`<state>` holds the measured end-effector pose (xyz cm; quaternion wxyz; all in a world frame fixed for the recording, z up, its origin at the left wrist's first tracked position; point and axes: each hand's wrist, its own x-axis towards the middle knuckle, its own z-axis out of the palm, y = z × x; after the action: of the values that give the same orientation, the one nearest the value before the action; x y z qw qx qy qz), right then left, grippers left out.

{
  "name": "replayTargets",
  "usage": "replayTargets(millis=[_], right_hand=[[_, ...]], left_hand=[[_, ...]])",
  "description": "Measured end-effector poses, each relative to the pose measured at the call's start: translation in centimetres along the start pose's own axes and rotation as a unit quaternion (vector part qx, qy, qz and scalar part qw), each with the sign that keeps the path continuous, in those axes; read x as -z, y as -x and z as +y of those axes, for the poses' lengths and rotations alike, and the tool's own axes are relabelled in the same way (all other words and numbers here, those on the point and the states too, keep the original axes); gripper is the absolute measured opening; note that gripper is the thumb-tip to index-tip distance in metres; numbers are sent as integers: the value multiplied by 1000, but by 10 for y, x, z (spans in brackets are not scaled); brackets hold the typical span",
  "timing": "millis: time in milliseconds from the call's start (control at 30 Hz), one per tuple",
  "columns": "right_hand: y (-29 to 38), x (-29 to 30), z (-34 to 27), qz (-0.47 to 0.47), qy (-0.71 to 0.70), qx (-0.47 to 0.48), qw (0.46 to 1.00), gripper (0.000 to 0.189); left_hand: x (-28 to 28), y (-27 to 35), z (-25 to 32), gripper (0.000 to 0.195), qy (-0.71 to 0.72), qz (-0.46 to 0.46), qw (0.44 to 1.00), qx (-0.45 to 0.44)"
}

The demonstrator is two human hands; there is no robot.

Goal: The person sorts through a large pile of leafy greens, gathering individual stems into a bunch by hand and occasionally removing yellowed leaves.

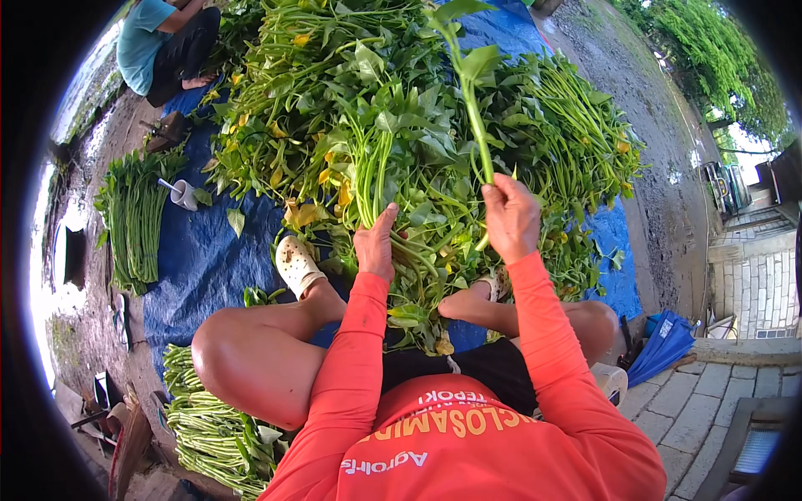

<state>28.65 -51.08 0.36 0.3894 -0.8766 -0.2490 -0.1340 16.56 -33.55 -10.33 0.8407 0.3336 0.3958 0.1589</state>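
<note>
My left hand is closed around a bunch of long green stems of a leafy vegetable, like water spinach, with the leafy ends pointing away from me. To its right, my right hand grips one thick leafy stem between thumb and fingers, its leaves pointing away from me. Both hands are above a large heap of the same greens, with some yellow leaves in it, on a blue tarpaulin. The palms and some fingertips are hidden.
A person crouches at the upper left. Neat bundles of greens lie left and lower left, beside a white cup near the first. My clog rests by the heap. A folded blue umbrella lies at right.
</note>
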Motion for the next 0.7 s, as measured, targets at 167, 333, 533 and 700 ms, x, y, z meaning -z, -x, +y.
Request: replayTargets(millis=[167,333,533,700], right_hand=[[56,-62,25,-379,-60,-181,906,29],[89,-81,36,-397,-119,-197,889,37],[90,-81,37,-464,-3,-92,881,28],[30,-112,3,-171,-124,-90,973,26]], left_hand=[[15,-15,-36,50,85,-76,986,119],[43,-19,-48,58,94,-61,977,183],[24,-13,-72,47,-114,-4,993,9],[29,-16,-69,35,-125,-60,990,-1]])
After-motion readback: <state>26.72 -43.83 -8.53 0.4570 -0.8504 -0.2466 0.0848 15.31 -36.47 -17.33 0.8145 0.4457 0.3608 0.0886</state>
